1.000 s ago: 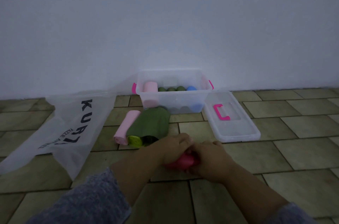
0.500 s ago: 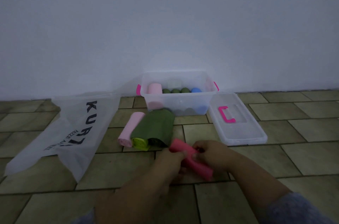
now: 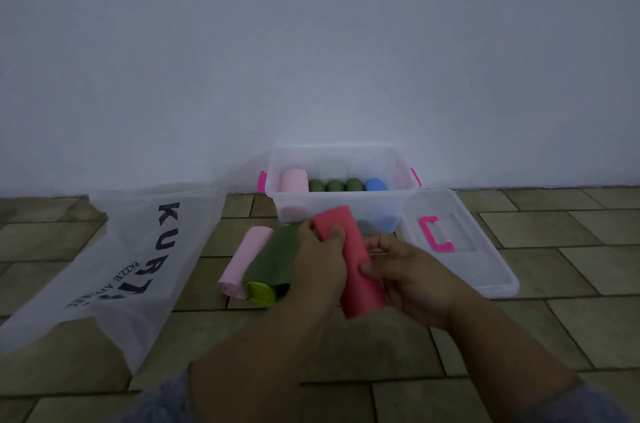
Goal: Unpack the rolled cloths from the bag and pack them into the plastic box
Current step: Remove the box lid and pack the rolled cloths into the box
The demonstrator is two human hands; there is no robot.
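Both hands hold a red rolled cloth (image 3: 353, 256) above the floor, just in front of the clear plastic box (image 3: 391, 163). My left hand (image 3: 322, 260) grips its far end; my right hand (image 3: 412, 280) wraps its near half. Inside the box stand a pink roll (image 3: 294, 180), three dark green rolls (image 3: 334, 185) and a blue roll (image 3: 375, 185). On the floor to the left lie a pink roll (image 3: 244, 260), a dark green roll (image 3: 277, 256) and a yellow-green roll (image 3: 261, 293). The white plastic bag (image 3: 114, 260) lies flat at the left.
The box's clear lid (image 3: 485, 270) with a pink handle lies upside down on the tiled floor to the right of the box. A plain white wall (image 3: 311, 42) stands right behind the box. Tiled floor (image 3: 571, 284) stretches to the right.
The red roll rose from the floor and turned to point toward the box, with both hands moving forward and up around it.
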